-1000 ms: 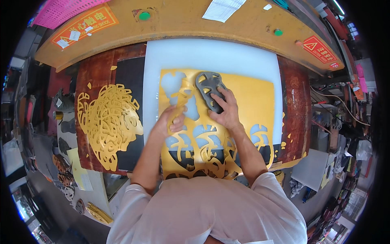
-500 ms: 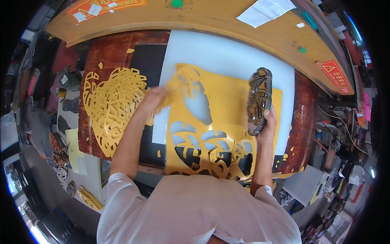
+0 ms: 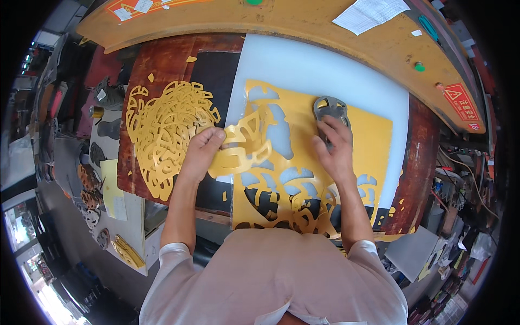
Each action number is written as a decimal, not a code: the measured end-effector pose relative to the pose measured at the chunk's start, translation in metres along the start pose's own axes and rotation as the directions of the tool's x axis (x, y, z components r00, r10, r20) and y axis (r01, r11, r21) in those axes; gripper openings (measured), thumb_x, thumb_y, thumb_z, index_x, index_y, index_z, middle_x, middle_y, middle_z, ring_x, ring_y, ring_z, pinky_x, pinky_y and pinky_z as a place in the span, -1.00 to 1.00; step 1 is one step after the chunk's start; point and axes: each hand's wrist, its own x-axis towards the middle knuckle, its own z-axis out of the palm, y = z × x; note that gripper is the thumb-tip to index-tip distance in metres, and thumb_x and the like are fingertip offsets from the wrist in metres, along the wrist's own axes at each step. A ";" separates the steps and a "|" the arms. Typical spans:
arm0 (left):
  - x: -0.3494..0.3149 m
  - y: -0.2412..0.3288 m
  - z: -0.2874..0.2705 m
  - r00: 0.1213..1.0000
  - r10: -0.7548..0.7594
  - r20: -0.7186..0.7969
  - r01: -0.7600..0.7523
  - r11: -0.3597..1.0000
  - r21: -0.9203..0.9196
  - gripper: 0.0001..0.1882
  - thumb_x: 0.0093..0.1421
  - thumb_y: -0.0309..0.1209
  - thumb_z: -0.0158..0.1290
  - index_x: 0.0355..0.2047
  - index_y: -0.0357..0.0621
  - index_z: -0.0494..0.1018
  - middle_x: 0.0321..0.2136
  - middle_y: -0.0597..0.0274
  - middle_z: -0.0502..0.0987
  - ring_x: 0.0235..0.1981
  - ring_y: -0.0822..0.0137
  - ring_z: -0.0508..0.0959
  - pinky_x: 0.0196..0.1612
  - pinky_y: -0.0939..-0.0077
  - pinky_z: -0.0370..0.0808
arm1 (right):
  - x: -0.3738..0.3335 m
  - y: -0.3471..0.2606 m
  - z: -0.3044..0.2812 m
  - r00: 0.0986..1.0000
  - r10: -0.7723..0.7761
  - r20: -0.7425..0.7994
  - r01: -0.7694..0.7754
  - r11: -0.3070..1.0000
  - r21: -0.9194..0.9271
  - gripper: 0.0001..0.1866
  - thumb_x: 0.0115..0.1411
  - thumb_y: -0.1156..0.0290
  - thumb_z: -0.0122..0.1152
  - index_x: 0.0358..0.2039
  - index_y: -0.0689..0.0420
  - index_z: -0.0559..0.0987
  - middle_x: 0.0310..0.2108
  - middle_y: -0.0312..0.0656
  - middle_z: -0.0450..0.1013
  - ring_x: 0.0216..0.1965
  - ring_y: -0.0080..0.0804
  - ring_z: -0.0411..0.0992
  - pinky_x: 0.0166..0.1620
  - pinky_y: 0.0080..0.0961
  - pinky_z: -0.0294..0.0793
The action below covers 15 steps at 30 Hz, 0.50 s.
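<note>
My left hand (image 3: 202,150) pinches a yellow cut-out piece (image 3: 241,143) with curved openings, held up beside the left edge of a yellow sheet (image 3: 368,130). My right hand (image 3: 337,149) has its fingers over a dark, shoe-shaped cutting die (image 3: 330,105), gripping it on the upper middle of the sheet. The hand covers the die's lower part. Shoe-shaped holes run down the sheet's left side and along its near part. Left of my left hand lies a large heap of similar yellow cut-outs (image 3: 168,124).
A white cutting board (image 3: 303,59) lies under the sheet on a reddish-brown table (image 3: 157,59). Across the far side runs an orange machine beam (image 3: 227,24) with a paper sheet (image 3: 368,13) on it. Small yellow scraps (image 3: 398,206) lie at the right.
My right hand has turned over and lowered the cutting die from its raised, tilted position onto the yellow sheet. My left hand, blurred before, now holds the cut-out piece steadier and lower.
</note>
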 end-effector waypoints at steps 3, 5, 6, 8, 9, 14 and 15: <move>-0.029 0.004 0.007 0.996 -0.061 -0.066 0.060 0.998 -0.012 -0.71 0.51 -0.28 0.17 -0.05 -0.32 0.64 -0.32 0.34 0.66 -0.34 0.53 0.60 -0.18 0.58 0.58 | 0.006 -0.054 0.023 0.966 0.109 0.233 -0.228 0.782 0.580 -0.67 0.31 0.32 0.42 0.03 0.19 0.72 -0.02 0.00 0.61 -0.10 -0.04 0.59 -0.02 -0.27 0.62; -0.046 0.004 0.019 0.986 -0.075 -0.146 0.076 0.997 -0.004 -0.72 0.49 -0.33 0.21 -0.02 -0.35 0.66 -0.32 0.31 0.67 -0.33 0.52 0.62 -0.14 0.55 0.61 | 0.003 -0.087 0.040 0.969 -0.025 0.246 -0.139 0.768 0.626 -0.69 0.34 0.32 0.43 0.01 0.22 0.71 -0.14 -0.05 0.60 -0.22 -0.19 0.58 -0.10 -0.38 0.60; -0.051 0.002 0.026 0.991 -0.052 -0.121 0.051 0.999 -0.011 -0.72 0.49 -0.33 0.21 -0.03 -0.35 0.66 -0.33 0.31 0.68 -0.33 0.53 0.61 -0.17 0.57 0.60 | -0.002 -0.101 0.046 0.953 -0.087 0.291 -0.117 0.778 0.617 -0.68 0.34 0.32 0.45 0.00 0.24 0.71 -0.17 -0.09 0.59 -0.23 -0.29 0.56 -0.11 -0.43 0.59; -0.057 -0.004 0.039 0.994 -0.075 -0.078 0.074 0.997 -0.017 -0.73 0.49 -0.34 0.20 -0.04 -0.34 0.67 -0.35 0.32 0.67 -0.35 0.53 0.60 -0.19 0.57 0.57 | -0.010 -0.120 0.056 0.925 -0.126 0.357 -0.115 0.806 0.580 -0.69 0.32 0.33 0.47 -0.02 0.24 0.71 -0.25 -0.10 0.56 -0.27 -0.30 0.55 -0.14 -0.41 0.57; -0.060 -0.009 0.046 0.992 -0.082 -0.093 0.071 0.991 -0.112 -0.74 0.49 -0.33 0.21 -0.06 -0.33 0.68 -0.39 0.34 0.66 -0.36 0.53 0.57 -0.21 0.57 0.55 | -0.016 -0.126 0.060 0.919 -0.099 0.382 -0.138 0.826 0.547 -0.70 0.30 0.34 0.47 -0.04 0.24 0.71 -0.29 -0.06 0.55 -0.28 -0.21 0.55 -0.17 -0.34 0.57; -0.063 -0.036 0.068 0.973 -0.113 -0.199 0.114 0.993 -0.006 -0.69 0.52 -0.27 0.15 -0.15 -0.34 0.66 -0.45 0.35 0.63 -0.38 0.57 0.54 -0.25 0.57 0.51 | -0.035 -0.104 0.063 0.894 -0.273 0.354 0.173 0.941 0.290 -0.72 0.18 0.44 0.44 -0.10 0.23 0.71 -0.33 -0.03 0.52 -0.31 0.00 0.53 -0.23 -0.24 0.54; -0.064 -0.041 0.070 0.965 -0.105 -0.239 0.112 0.994 0.015 -0.68 0.53 -0.26 0.14 -0.16 -0.34 0.65 -0.44 0.35 0.63 -0.39 0.57 0.54 -0.26 0.57 0.51 | -0.037 -0.095 0.062 0.895 -0.172 0.412 0.041 0.950 0.309 -0.72 0.16 0.48 0.43 -0.10 0.23 0.71 -0.30 -0.02 0.54 -0.28 0.01 0.54 -0.20 -0.25 0.56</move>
